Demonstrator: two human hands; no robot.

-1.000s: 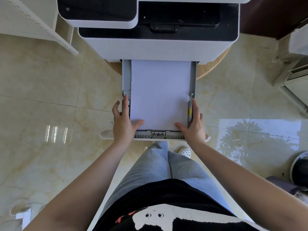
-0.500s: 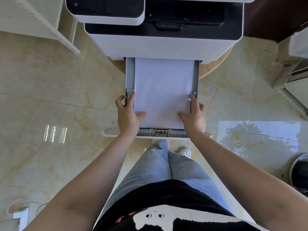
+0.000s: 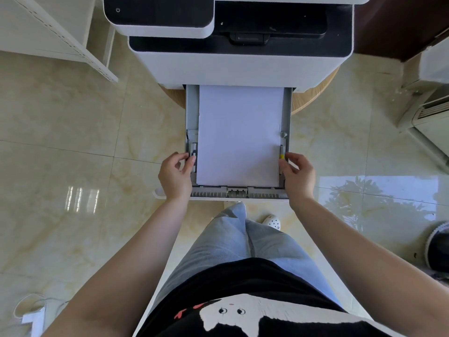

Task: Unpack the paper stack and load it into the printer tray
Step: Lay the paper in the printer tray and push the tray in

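White flat paper stack [image 3: 239,135] lies in the grey pulled-out plastic printer tray [image 3: 192,110] at frame centre. Left hand [image 3: 175,176] and right hand [image 3: 297,177] pinch the tray's side walls with curled fingers.

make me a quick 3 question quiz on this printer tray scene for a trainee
1. True or false: the paper stack already lies flat inside the pulled-out tray.
2. Where is the left hand? A) on top of the printer B) at the tray's left side rail, near the front C) flat on the middle of the paper
3. What colour is the small mark on the tray's side guide next to the right hand?

Key: 1 true; 2 B; 3 yellow
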